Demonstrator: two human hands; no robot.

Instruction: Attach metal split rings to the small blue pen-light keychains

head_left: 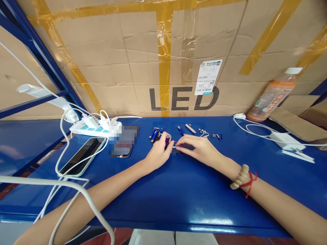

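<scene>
My left hand (157, 153) rests on the blue table (178, 197), its fingers closed around a small purple cylinder (167, 139). My right hand (199, 147) lies just to its right, fingertips pinched on a thin pink piece (178, 145) that points toward the cylinder. Beyond the hands lie several small blue tubes (154, 133), a blue tube (181, 130), a silver tube (190, 128), key rings (203, 132) and a blue clip (219, 136). A bead bracelet and red string (242, 177) circle my right wrist.
A white power strip (94, 128) with plugged chargers and looping white cables sits at the left, beside a phone (83, 154) and a blurred second phone (124, 141). An orange bottle (272, 97) leans at the right near a white charger (287, 141). A taped cardboard wall (163, 58) marked LED stands behind.
</scene>
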